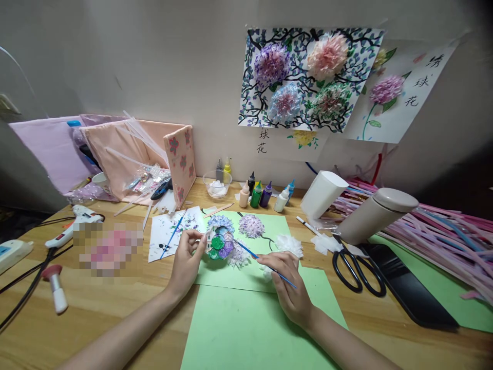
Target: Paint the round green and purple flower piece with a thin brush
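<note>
My left hand (189,257) pinches the edge of a small round paint palette (216,242) with green, purple and blue paint in its wells. In my right hand (287,280) is a thin blue paintbrush (250,250), its tip at the palette's right side. Under both lies light green paper (231,324). Around the palette on that paper are a blue paper flower (221,222), a pale purple paper flower (251,226), another purplish one (239,256) partly behind the palette, and a white paper flower (289,246). A further white one is mostly hidden by my right hand.
Paint bottles (265,195) and a clear bowl (217,185) stand along the wall. Scissors (356,272), a phone (408,288) and a tumbler (375,216) are at right. To the left are a paint-spotted sheet (157,231) with another brush, a glue gun (77,223) and fabric boxes (119,159).
</note>
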A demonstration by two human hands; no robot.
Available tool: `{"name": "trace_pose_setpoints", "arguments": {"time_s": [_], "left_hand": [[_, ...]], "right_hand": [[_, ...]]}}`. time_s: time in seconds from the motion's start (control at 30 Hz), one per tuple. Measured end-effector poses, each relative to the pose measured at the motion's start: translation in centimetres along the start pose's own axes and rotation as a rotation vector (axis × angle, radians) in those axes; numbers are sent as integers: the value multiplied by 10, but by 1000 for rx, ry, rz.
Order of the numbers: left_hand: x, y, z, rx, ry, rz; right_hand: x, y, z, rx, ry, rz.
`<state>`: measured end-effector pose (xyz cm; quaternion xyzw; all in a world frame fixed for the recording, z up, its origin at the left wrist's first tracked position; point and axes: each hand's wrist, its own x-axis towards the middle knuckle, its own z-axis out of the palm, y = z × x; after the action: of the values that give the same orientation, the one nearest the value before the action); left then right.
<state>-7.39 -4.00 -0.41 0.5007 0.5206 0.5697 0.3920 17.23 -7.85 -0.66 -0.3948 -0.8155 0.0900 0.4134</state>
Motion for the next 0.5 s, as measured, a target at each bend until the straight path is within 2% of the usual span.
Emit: {"name": "trace_pose_setpoints", "arguments": {"time_s": [0.17,0.3,0.5], "left_hand": [[1,0,1,-17,12,-28],[2,0,2,-13,9,-9],[2,0,2,-1,-10,2]], "right_hand": [[2,-1,0,-13,-28,4],[2,-2,-1,6,0,17],[2,-1,-1,12,-47,1]]}}
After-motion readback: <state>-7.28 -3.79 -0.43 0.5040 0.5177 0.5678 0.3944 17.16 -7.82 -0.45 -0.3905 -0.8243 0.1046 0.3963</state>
